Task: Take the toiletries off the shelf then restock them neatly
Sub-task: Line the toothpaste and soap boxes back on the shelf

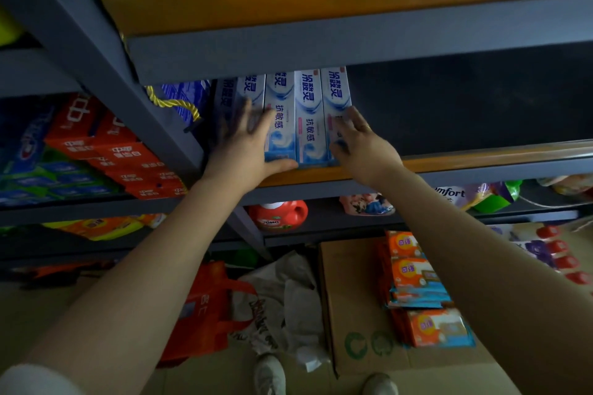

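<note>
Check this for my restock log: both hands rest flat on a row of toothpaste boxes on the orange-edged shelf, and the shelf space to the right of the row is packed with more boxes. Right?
Not quite. The head view shows the left hand and right hand flat on the toothpaste boxes on the orange-edged shelf, but the space to the right of the row is dark, with no boxes visible.

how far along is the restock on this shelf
Done: a row of toothpaste boxes stands side by side at the shelf front. In hand: left hand and right hand press flat on the row's ends. Left: the shelf's dark right side holds nothing visible; orange packs wait on the cardboard box below.
</note>
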